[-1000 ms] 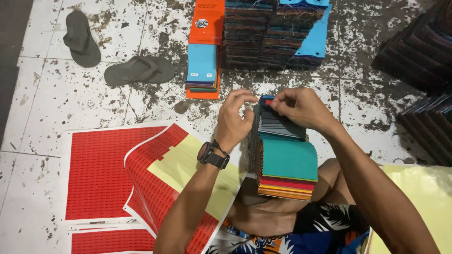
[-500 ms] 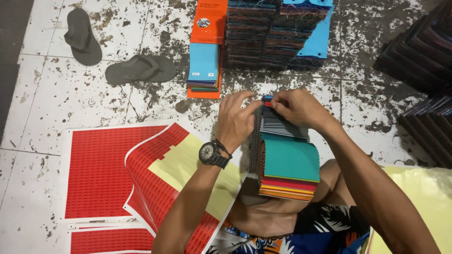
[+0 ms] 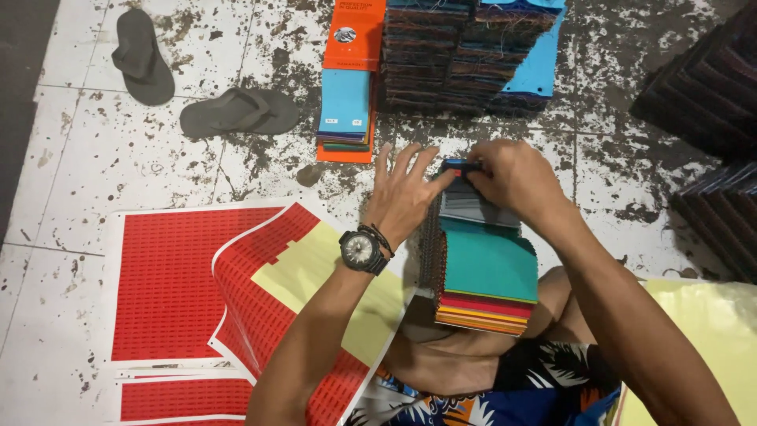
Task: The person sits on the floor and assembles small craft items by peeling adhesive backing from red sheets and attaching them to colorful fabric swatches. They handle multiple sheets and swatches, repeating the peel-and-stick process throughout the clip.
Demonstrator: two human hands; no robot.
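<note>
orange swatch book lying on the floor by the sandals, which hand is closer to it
Left. The left hand rests at the near-left edge of the fabric swatch stack, fingers spread toward the orange swatch book. The right hand presses the stack's top, farther to the right.

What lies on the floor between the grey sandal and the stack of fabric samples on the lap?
In the head view, only bare, stained white tile floor lies there.

Single view, head-worn camera, looking steeply down over the person's own lap onto the tiled floor. Close range: forearms enter from bottom edge, left hand and right hand near frame centre. Fabric stacks at top edge.
</note>
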